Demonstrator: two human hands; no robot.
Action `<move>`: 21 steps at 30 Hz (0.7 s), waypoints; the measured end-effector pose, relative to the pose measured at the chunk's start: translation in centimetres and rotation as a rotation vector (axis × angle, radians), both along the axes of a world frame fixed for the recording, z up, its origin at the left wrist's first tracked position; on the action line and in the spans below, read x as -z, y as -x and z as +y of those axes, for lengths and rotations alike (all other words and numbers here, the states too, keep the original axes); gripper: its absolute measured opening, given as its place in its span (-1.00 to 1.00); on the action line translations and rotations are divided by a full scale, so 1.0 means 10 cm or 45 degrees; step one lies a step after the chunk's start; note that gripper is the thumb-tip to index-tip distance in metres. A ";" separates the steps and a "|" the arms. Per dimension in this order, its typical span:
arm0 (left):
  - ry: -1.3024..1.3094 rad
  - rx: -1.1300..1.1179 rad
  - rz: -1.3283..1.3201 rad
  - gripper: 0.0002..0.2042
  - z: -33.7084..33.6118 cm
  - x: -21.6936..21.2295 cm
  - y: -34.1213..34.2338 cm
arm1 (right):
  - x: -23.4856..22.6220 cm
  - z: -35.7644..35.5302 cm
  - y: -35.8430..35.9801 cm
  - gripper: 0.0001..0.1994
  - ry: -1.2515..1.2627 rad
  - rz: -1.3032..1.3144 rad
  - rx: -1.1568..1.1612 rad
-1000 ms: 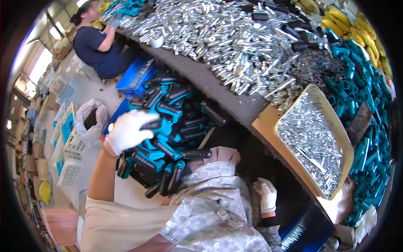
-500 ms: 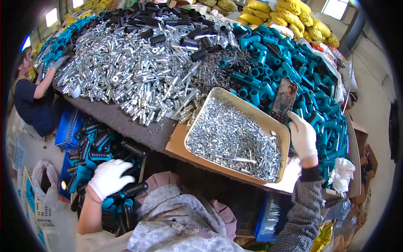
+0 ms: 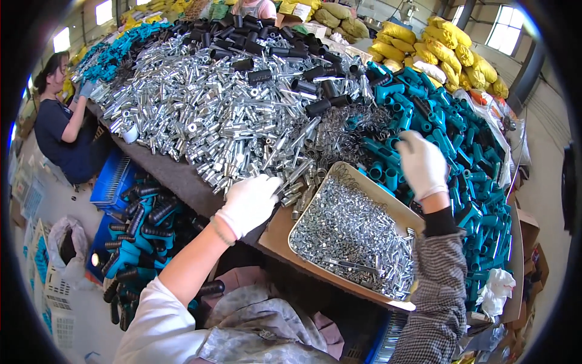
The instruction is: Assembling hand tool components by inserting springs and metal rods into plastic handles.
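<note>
My left hand (image 3: 250, 205), in a white glove, reaches to the front edge of a heap of silver metal fittings (image 3: 224, 127). Its fingers are closed together at the tips, at a slim metal piece (image 3: 286, 186). My right hand (image 3: 422, 165), gloved in white too, is over the pile of teal plastic housings (image 3: 467, 148). Its fingers are a little bent and apart, with nothing seen in them. Between my arms sits a cream tray (image 3: 357, 295) of small metal parts, on a piece of cardboard (image 3: 276, 236). The phone is out of sight; my right hand covers that area.
Black sleeves (image 3: 260, 76) and a tangle of wire springs (image 3: 357, 130) lie on the table. Left below, a blue crate (image 3: 112, 182) stands near teal-and-black handles (image 3: 136, 242). A co-worker (image 3: 60, 127) works at the far left. Yellow sacks (image 3: 448, 51) are stacked behind.
My left hand has gone from above the handles up and right to the metal heap. My right hand has moved up and slightly left from the phone's edge. The view has shifted.
</note>
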State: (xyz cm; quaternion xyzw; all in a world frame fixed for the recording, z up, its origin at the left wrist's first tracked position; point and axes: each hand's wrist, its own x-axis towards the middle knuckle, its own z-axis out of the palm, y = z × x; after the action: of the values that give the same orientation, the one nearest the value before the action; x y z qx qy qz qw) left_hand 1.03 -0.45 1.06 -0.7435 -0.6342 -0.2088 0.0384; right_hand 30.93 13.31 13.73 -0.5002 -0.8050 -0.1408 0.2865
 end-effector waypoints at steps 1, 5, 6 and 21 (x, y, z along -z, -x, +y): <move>0.058 -0.024 0.027 -0.74 0.09 0.01 -0.07 | 0.05 -0.01 0.07 -0.78 0.065 -0.067 -0.128; 0.111 -0.107 0.172 -0.62 0.29 0.13 -0.24 | 0.11 0.05 0.22 -0.79 0.220 -0.169 -0.072; 0.086 -0.102 0.169 -0.58 0.31 0.15 -0.20 | 0.12 0.12 0.18 -0.79 0.256 -0.164 -0.054; -0.255 -0.024 -0.921 -0.91 -0.40 -0.47 0.21 | 0.24 0.01 0.49 -0.86 -0.087 -0.112 -0.625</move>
State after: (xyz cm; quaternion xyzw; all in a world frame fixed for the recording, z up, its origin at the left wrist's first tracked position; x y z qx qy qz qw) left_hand -1.06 -4.48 5.74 -0.6083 -0.5899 -0.5187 -0.1138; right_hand 26.04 13.40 11.37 -0.2730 -0.9088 -0.1157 0.2937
